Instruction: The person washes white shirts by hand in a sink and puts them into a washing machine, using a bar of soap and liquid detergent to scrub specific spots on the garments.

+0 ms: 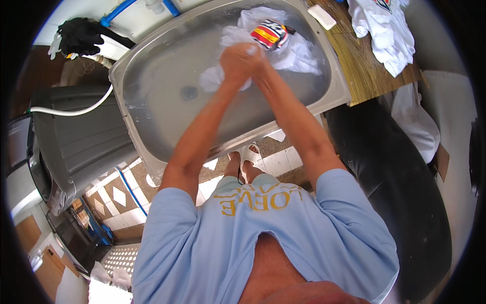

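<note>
A white shirt [298,54] with a red, yellow and black print lies bunched in cloudy water at the far right of a large grey sink [336,83]. Over its near left edge, my left hand [237,62] and my right hand [257,57] are pressed together, fingers closed on the wet cloth. The knuckles hide most of the cloth between them. Some of the fabric floats to the left of my wrists. Both forearms reach over the sink's front rim.
On the wooden board [354,61] right of the sink sit a white soap bar [322,17] and another white shirt [382,38]. A dark grey bin [83,137] and a white hose [76,111] are at left. A black padded seat [400,187] stands at right.
</note>
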A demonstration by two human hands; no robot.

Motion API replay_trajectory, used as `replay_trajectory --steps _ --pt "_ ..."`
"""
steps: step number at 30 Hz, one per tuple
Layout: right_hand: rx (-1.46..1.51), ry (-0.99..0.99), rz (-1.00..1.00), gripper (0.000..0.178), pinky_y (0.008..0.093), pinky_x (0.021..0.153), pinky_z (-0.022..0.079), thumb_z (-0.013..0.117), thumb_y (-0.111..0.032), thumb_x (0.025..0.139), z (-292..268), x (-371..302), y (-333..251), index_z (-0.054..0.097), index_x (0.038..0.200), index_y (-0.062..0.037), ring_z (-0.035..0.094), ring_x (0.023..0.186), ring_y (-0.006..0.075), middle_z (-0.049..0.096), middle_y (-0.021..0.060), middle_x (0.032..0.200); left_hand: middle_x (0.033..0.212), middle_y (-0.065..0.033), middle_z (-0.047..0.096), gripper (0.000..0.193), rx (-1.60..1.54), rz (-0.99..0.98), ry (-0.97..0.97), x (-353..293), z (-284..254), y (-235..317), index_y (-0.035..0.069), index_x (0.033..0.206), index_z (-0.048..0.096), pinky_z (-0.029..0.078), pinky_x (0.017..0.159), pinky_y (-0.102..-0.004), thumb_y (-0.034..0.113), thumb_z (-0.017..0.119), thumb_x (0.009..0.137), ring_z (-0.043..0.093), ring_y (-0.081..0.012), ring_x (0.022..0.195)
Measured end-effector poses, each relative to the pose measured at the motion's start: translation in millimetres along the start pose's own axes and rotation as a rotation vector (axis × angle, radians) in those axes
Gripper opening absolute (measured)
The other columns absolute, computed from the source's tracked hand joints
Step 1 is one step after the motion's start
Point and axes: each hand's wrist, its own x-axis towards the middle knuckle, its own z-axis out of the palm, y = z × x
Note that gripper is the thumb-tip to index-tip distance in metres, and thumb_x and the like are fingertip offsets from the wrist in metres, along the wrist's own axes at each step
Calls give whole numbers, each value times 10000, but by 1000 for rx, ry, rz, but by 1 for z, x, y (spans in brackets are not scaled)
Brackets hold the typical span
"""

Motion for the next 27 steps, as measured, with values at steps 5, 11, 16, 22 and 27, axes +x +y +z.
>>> replay_trajectory --steps 5,11,16,22,27 --pt "-505 308 290 486 353 893 423 621 -360 823 75 -60 -85 535 1193 -58 539 1025 184 579 75 1098 1136 -110 594 324 504 -331 -387 39 -56 -41 189 1014 653 487 739 -440 318 664 717 588 -319 974" --pt "-1004 304 666 681 337 938 388 488 -590 841 35 -112 -162 584 1175 -4 541 1067 240 596 135 1142 1363 -34 431 471 492 347 -464 42 -41 6 262 1209 539 331 922 -563 406 611 766 449 -335 1180" --pt "-1581 646 566 949 408 994 374 329 -742 808 -14 -90 -174 538 1185 104 515 1152 388 534 309 1195 1041 -9 652 360 645 191 -1083 56 -34 4 263 1035 664 246 942 -616 508 572 788 505 -276 1130" --pt "-1485 856 387 872 406 982 399 483 -654 780 -23 -29 -141 524 1161 130 503 1166 404 514 358 1179 957 -77 668 509 718 18 -552 112 1 -19 176 1016 671 461 818 -506 604 588 752 592 -284 1022" --pt "-889 928 122 510 425 879 472 649 -340 753 -27 -8 -104 546 1084 33 594 1011 346 618 233 1037 957 -145 659 524 653 -31 -413 79 48 -61 110 1032 645 482 824 -434 557 601 763 618 -293 953"
